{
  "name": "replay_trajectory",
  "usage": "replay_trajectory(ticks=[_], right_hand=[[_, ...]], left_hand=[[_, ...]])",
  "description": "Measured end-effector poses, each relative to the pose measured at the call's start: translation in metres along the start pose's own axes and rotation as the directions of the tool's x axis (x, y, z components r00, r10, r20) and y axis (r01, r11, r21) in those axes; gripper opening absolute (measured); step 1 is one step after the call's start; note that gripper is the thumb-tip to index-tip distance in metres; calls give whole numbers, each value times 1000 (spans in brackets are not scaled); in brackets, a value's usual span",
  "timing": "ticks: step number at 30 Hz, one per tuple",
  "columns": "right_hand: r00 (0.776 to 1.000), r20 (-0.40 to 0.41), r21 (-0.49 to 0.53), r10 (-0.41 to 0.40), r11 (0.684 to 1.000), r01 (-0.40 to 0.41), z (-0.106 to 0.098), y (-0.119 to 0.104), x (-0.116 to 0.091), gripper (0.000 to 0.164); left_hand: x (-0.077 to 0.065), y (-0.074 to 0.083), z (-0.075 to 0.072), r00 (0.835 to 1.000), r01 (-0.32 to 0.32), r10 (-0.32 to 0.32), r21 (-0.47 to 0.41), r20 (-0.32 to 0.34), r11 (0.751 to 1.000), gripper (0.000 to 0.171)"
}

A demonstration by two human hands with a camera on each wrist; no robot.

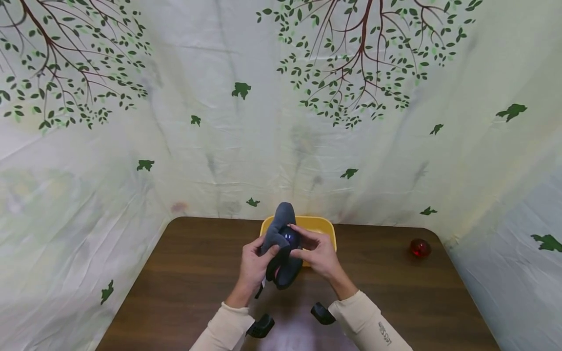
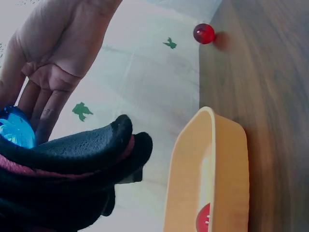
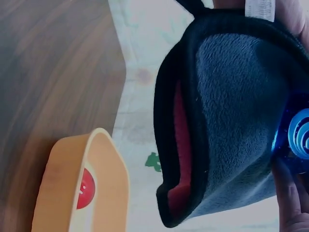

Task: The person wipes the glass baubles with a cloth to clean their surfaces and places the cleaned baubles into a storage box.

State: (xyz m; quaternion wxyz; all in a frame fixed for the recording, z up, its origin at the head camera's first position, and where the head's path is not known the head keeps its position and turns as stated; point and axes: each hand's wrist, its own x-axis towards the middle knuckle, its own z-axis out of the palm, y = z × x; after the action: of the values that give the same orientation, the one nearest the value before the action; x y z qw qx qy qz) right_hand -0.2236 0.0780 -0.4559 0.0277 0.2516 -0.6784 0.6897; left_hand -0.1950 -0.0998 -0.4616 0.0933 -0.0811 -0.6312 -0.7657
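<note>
My left hand grips a grey plush cloth with thick black edging, bunched and raised above the table. Pink shows on its inner side in the right wrist view, where a white tag and a black loop stick out at its top. With thumb and fingers, my right hand pinches a shiny blue ball against the cloth's outer face. The ball looks see-through, with bright rings on it up close. The cloth hides part of my left fingers and part of the ball.
Behind the hands, a yellow tub stands at the table's far edge, a red round thing inside it. A clear red ball rests near the far right corner. Beyond the brown table hangs a leaf-patterned sheet.
</note>
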Motion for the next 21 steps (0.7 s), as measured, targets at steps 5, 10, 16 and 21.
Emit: replay_trajectory(ticks=[5, 10, 16, 21], right_hand=[[998, -26, 23, 59, 998, -59, 1, 1, 1, 48], [987, -28, 22, 156, 988, -155, 1, -1, 2, 41], [985, 15, 44, 172, 984, -172, -3, -1, 2, 39], [995, 22, 55, 96, 994, -97, -3, 3, 1, 46]], left_hand=[[-1, -2, 0, 999, -32, 32, -1, 0, 999, 42], [-1, -4, 0, 997, -78, 78, 35, 23, 996, 48], [1, -4, 2, 992, -106, 100, 72, 77, 992, 50], [2, -2, 5, 998, -62, 61, 82, 7, 995, 44]])
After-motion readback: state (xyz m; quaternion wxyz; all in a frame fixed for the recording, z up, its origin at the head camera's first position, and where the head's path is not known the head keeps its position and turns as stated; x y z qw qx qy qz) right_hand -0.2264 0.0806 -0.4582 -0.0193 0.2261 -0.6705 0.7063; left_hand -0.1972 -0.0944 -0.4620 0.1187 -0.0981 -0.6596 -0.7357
